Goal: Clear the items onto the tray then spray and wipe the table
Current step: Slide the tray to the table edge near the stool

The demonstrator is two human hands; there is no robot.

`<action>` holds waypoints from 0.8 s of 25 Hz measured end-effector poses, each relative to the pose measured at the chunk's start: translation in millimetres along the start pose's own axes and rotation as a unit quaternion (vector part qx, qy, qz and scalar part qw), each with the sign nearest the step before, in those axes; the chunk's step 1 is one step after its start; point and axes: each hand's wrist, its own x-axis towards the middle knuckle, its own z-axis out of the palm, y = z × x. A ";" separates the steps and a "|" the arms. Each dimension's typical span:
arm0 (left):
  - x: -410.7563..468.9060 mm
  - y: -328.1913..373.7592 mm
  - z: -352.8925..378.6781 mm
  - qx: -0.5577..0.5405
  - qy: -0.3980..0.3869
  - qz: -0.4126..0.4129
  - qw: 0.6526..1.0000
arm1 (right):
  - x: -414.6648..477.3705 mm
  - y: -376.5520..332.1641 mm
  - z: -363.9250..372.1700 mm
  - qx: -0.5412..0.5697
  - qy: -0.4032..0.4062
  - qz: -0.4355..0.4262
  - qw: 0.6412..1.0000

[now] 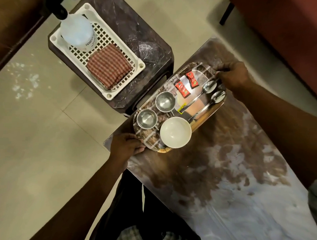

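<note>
A steel tray (200, 75) lies on the left end of the glossy brown table (224, 167). On it stand two small steel cups (165, 101) (146, 119), a white bowl (175, 132), two red sachets (182, 89) (192, 79) and two spoons (200, 95) (206, 108). My left hand (125, 147) grips the tray's near-left edge. My right hand (233, 75) grips its far-right edge. A spray bottle (77, 32) and a folded checked cloth (109, 68) sit in a white basket (136, 61) to the left.
The white basket rests on a dark brown plastic stool (139, 34) just left of the table. Beige tiled floor (36, 133) lies around it. A reddish sofa (292, 34) stands at the top right, dark furniture (13, 25) at the top left.
</note>
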 end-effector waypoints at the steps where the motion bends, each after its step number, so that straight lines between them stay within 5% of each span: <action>1: 2.5 -0.9 1.0 0.000 -0.001 -0.005 1.000 | 2.3 0.9 2.5 -0.003 -0.002 0.000 1.000; 20: 25.7 -23.9 -5.7 0.075 0.021 -0.010 0.997 | 5.9 11.9 24.1 -0.039 -0.017 0.001 0.999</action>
